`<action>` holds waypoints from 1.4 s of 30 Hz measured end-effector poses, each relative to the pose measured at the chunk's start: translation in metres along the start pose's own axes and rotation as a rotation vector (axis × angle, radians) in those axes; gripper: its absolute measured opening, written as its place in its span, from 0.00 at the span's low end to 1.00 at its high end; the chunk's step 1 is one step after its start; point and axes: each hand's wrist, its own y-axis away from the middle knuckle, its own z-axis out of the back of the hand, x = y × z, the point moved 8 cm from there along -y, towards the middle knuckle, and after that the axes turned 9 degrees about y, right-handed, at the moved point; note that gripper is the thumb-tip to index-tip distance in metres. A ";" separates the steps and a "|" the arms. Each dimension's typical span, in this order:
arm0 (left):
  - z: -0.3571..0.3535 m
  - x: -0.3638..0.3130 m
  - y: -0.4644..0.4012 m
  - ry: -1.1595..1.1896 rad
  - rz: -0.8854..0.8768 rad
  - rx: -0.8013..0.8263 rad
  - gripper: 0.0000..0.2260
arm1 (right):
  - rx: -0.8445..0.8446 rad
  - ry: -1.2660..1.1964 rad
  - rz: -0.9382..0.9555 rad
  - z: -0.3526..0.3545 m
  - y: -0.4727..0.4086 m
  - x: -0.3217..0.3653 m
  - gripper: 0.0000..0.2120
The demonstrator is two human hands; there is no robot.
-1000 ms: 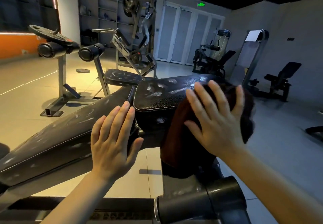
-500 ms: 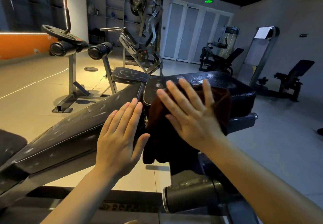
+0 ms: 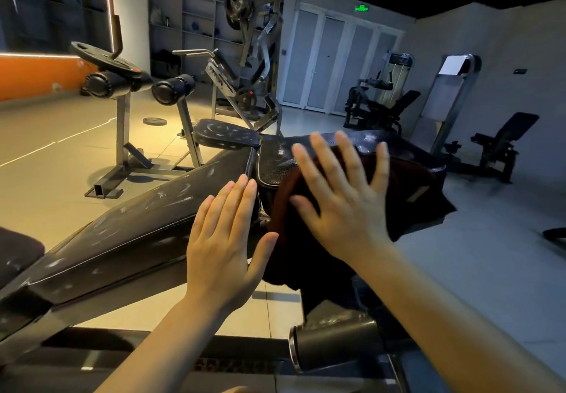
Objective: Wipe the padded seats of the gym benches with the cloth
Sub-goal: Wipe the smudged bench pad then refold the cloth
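A dark reddish-brown cloth [image 3: 410, 190] is draped over the near edge of a black padded seat [image 3: 275, 162]. My right hand [image 3: 343, 199] presses flat on the cloth with straight, spread fingers. To its left lies the long black back pad [image 3: 131, 233] of the same bench, streaked with pale smears. My left hand [image 3: 223, 245] rests flat with straight fingers at the right end of that pad, beside the seat. The cloth hangs down in front of the seat and hides its near side.
A black foam roller [image 3: 333, 343] juts out below the cloth. A second bench seat [image 3: 223, 138] and a frame with roller pads [image 3: 171, 89] stand behind. More machines [image 3: 379, 107] sit at the back right, and tiled floor lies to the left and right.
My right hand has slid the cloth left along the seat and then partly back right. My left hand has stayed on the back pad. The camera has shifted slightly.
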 end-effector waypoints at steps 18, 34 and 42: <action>0.005 0.001 0.001 0.008 0.000 0.010 0.31 | -0.009 0.022 -0.115 -0.005 0.032 -0.072 0.25; 0.008 0.004 0.000 -0.022 -0.019 0.048 0.32 | -0.103 -0.026 0.072 0.007 -0.013 0.033 0.25; 0.008 0.005 0.000 -0.020 -0.023 0.056 0.32 | -0.073 -0.023 -0.107 -0.002 0.020 -0.070 0.24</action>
